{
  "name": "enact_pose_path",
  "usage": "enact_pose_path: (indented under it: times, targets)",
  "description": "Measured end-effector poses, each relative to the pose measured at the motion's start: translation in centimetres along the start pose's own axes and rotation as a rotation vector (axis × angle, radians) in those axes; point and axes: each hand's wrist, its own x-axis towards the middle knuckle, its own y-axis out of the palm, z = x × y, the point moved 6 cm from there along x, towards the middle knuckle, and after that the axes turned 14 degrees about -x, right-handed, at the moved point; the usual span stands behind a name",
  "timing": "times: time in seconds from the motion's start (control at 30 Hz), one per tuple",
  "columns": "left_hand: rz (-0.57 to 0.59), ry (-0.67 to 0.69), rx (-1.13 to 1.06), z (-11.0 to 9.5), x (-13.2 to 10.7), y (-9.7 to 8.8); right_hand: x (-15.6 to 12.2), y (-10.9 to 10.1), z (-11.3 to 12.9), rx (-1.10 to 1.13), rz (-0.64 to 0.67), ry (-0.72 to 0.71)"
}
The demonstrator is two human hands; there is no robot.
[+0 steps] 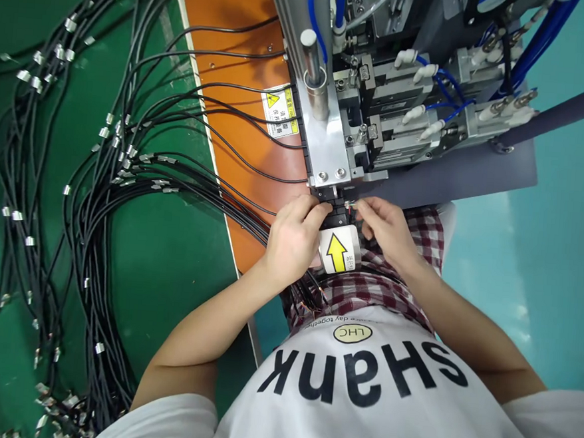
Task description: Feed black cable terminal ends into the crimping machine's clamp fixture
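My left hand [295,236] is closed at the front of a machine, thumb and fingertips bent over a small black fixture [339,216]. A black cable [255,205] runs under this hand from the left; its end is hidden by the fingers. My right hand [386,227] pinches thin stripped wires [351,204] at the fixture's right side, thumb against forefinger. The wire tips are too small to make out. Just below the fixture lies a white label with a yellow arrow [337,252].
Several black cables [203,54] run from the machine [330,135] across an orange board [238,128]. Thick cable bundles [95,245] with silver tags lie on the green surface [177,291] at left. Metal cylinders with blue air hoses [446,83] stand upper right. Loose cable ends [311,294] hang near my lap.
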Motion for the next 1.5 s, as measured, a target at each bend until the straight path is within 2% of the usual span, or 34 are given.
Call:
enact_pose_path:
  times: [0.13,0.23,0.33,0.43,0.5,0.6,0.7,0.8,0.97,1.07,1.17,1.27,1.33,1.43,1.5]
  targets:
    - [-0.001,-0.027,-0.016,0.2,-0.1,0.0,-1.4,0.7,-0.2,0.025,0.005,0.029]
    - [-0.004,-0.052,-0.040,0.3,-0.1,0.0,-1.7,0.4,0.9,-0.100,-0.048,-0.034]
    - [-0.007,-0.042,-0.038,0.2,0.0,0.0,-2.2,-0.6,3.7,-0.517,-0.208,-0.256]
    - [-0.015,-0.025,-0.024,0.1,0.0,0.0,-3.1,-0.6,6.2,-0.946,-0.342,-0.505]
    - [-0.020,-0.026,-0.024,0.2,0.0,0.0,-3.4,-0.4,7.0,-1.087,-0.370,-0.603]
    - [-0.015,-0.042,-0.044,0.3,-0.1,0.0,-3.1,-0.2,7.2,-1.142,-0.367,-0.678]
    - [-0.004,-0.054,-0.060,0.4,-0.1,0.1,-2.3,-0.7,6.9,-1.072,-0.339,-0.707]
    - [-0.002,-0.056,-0.062,0.5,-0.2,0.1,-1.5,-1.4,6.1,-0.889,-0.297,-0.714]
    - [-0.005,-0.041,-0.067,0.6,-0.2,0.2,-1.4,-2.2,4.3,-0.534,-0.294,-0.579]
    - [-0.008,-0.046,-0.057,0.7,-0.2,0.3,-1.7,-1.7,4.6,-0.513,-0.294,-0.576]
    - [-0.009,-0.051,-0.064,0.7,-0.2,0.3,-1.6,-1.2,5.2,-0.593,-0.294,-0.625]
    - [-0.009,-0.048,-0.073,0.7,-0.2,0.3,-0.8,-0.7,4.5,-0.591,-0.261,-0.626]
    - [-0.013,-0.044,-0.067,0.8,-0.2,0.3,-0.2,-0.4,3.0,-0.434,-0.216,-0.552]
    - [-0.014,-0.026,-0.051,0.7,-0.2,0.3,0.7,0.2,0.0,-0.152,-0.129,-0.355]
    - [-0.013,-0.011,-0.026,0.4,-0.2,0.2,0.9,0.4,-1.4,-0.051,-0.087,-0.245]
